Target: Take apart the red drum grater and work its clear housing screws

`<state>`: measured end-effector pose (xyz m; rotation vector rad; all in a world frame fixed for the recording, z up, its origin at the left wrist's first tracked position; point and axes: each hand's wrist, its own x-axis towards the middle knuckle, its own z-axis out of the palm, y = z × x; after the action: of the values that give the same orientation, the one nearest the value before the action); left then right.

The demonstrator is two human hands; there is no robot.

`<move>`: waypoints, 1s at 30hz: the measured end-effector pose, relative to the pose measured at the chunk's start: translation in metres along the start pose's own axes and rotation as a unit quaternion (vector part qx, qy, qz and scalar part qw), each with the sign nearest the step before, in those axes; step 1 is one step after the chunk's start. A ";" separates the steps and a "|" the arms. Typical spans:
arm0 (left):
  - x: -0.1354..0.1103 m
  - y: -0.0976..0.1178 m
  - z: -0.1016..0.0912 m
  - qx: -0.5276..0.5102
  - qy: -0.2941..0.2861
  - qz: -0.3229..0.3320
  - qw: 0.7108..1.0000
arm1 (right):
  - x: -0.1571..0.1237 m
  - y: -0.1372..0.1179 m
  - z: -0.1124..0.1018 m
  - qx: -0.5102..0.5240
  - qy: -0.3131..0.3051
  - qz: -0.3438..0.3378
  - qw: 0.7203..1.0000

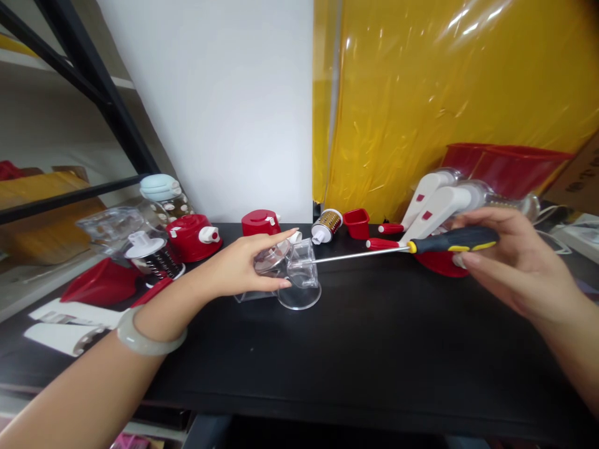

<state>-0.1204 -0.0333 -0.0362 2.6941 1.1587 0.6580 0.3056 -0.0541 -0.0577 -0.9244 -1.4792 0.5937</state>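
My left hand is wrapped round a clear plastic grater body, which lies on the black table. In my right hand is a screwdriver with a black and yellow handle, gripped between thumb and fingers. Its long metal shaft points left, and the tip meets or overlaps the clear body; the exact contact is hard to make out. Just behind stand a red base, a grater drum with a white end and a small red pusher.
White crank handles with red grips lean at the right, near red hoppers. To the left sit another red base, a dark drum, a red part and a blue-lidded bottle. A black shelf frame rises at left.
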 end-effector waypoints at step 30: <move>0.000 0.000 0.001 -0.007 0.001 0.000 1.000 | 0.005 0.006 -0.010 -0.290 -0.042 -0.158 0.943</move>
<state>-0.1206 -0.0332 -0.0372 2.6822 1.1505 0.6679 0.3164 -0.0480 -0.0582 -1.0802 -1.8780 -0.0534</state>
